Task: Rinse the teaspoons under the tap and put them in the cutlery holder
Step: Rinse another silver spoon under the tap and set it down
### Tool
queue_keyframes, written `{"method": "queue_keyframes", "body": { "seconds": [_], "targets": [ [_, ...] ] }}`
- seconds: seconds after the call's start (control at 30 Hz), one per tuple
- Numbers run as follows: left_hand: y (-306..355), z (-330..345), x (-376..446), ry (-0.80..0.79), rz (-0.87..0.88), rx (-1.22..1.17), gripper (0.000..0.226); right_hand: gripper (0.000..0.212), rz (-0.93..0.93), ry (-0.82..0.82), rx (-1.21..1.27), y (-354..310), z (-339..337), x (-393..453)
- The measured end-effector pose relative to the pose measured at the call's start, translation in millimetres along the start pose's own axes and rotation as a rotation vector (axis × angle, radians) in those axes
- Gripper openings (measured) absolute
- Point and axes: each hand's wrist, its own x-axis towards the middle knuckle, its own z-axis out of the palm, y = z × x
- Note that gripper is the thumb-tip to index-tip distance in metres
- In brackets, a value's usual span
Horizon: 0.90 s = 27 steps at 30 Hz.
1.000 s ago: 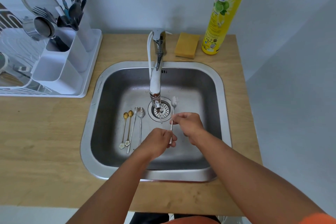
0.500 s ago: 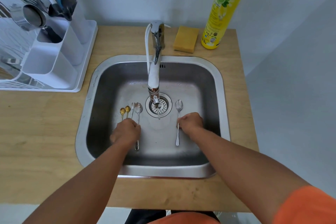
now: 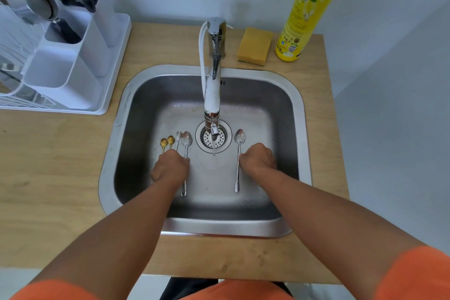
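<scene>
The left hand (image 3: 170, 168) is down in the sink (image 3: 295, 114), knuckles up and fingers curled under. It sits over the handles of four teaspoons that lie side by side on the sink floor. The fingertips are hidden, so I cannot tell if it grips a spoon or only rests on them. The silver teaspoon (image 3: 186, 153) on the right of this group runs under the edge of the hand, and its handle end sticks out below. Next to it is a thin silver teaspoon (image 3: 178, 137), and then two gold teaspoons (image 3: 167, 141) with their small bowls showing above the knuckles.

The right hand (image 3: 258, 159) is also down in the sink, on the other side of the drain (image 3: 214, 137). Its fingers are curled too. It sits right beside a lone teaspoon (image 3: 238, 161) and touches its thin handle, but I cannot tell if it pinches it. This spoon lies flat with its bowl pointing to the back wall.

The tap (image 3: 212, 75) reaches out over the drain, and a thin stream of water (image 3: 214, 147) runs down from it between the two hands.

On the wooden worktop (image 3: 48, 165), behind the sink, are a yellow sponge (image 3: 254, 46) and a tall yellow soap bottle (image 3: 306, 10). At the far left stands the white cutlery holder (image 3: 73, 56), well apart from the sink, with forks and big spoons standing in its back cups. It sits in a white dish rack (image 3: 117, 61).
</scene>
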Motion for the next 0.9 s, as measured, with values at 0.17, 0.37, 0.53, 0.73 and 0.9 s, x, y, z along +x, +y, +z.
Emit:
{"method": "queue_keyframes", "body": {
  "seconds": [0.17,0.37,0.53,0.73,0.9],
  "targets": [
    [5.1,0.7,-0.1,-0.082,-0.012,-0.006,0.02,0.023,-0.043,0.014,-0.038,0.8,-3.7,-4.4],
    [4.2,0.7,-3.0,-0.191,0.074,-0.185,0.032,0.023,-0.168,-0.031,0.113,-5.5,-3.8,-16.6],
    [13.0,-3.8,-27.8,-0.385,0.161,-0.53,0.035,0.012,-0.198,-0.282,0.481,-22.6,2.4,-25.8],
    [15.2,-13.5,-49.0,-0.619,0.115,-0.795,0.028,0.023,-0.008,-0.483,0.68,-27.7,-0.5,-32.0],
    [13.4,-17.8,-45.6,-0.473,0.142,-0.63,0.029,0.011,-0.042,-0.441,0.629,-19.4,-8.1,-33.1]
  ]
}}
